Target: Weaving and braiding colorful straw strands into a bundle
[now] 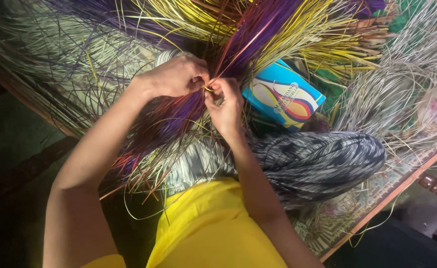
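Note:
My left hand [176, 75] and my right hand [224, 103] meet at the middle of a big bundle of dyed straw strands [258, 30], purple, yellow and red. Both hands pinch a thin yellow strand [208, 89] between thumb and fingers, right where the bundle narrows. More purple and red strands [164, 124] fan out below the hands over my lap. My lap is covered by a black-and-white patterned cloth [317, 161], with a yellow garment [208, 228] beneath.
A blue box with coloured swirls [283, 94] lies just right of my hands. Pale undyed strands [402, 99] pile at the right and upper left [45, 59]. A woven mat with an orange edge [392, 193] lies under everything; dark floor is at the left.

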